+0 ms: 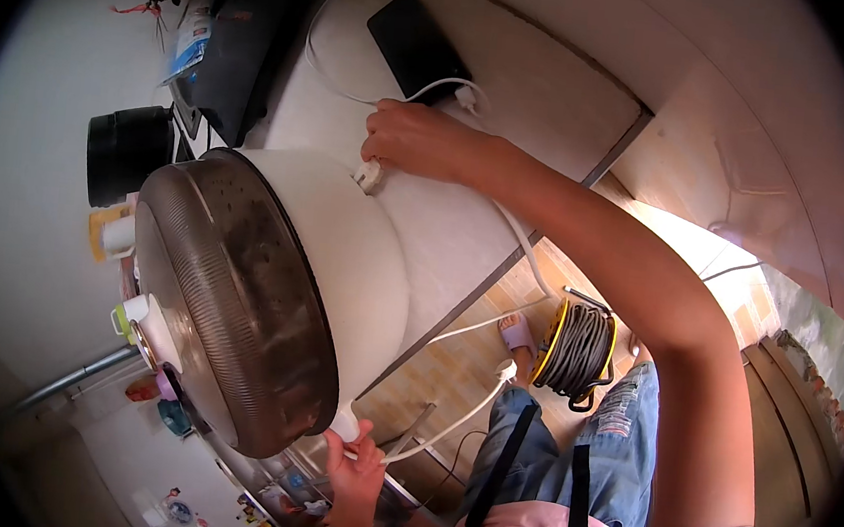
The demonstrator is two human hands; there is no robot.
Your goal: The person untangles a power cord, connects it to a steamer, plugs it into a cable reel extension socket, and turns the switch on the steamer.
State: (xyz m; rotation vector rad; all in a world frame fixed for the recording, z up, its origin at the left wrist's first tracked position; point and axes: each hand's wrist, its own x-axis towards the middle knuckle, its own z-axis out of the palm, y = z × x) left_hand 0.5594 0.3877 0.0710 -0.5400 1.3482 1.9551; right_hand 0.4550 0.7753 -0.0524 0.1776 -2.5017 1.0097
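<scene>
A large pot-like appliance (347,257) with a cream body and a brown see-through lid (238,298) appears sideways on the pale tabletop. My right hand (417,143) is closed by its base, with a pale plug (369,176) at the fingertips. At a white handle (346,423) on the appliance's side, my left hand (356,467) is closed, pinching a white cord (447,434). This cord runs to a white plug (506,369) hanging over the floor. What else my left fingers touch is partly hidden.
A black phone or tablet (416,42) lies on the tabletop beside a white charger (467,97) and cable. A yellow-and-black cable reel (575,352) stands on the tiled floor near my feet. A black cylinder (128,156) stands behind the appliance. The table edge (480,294) runs diagonally.
</scene>
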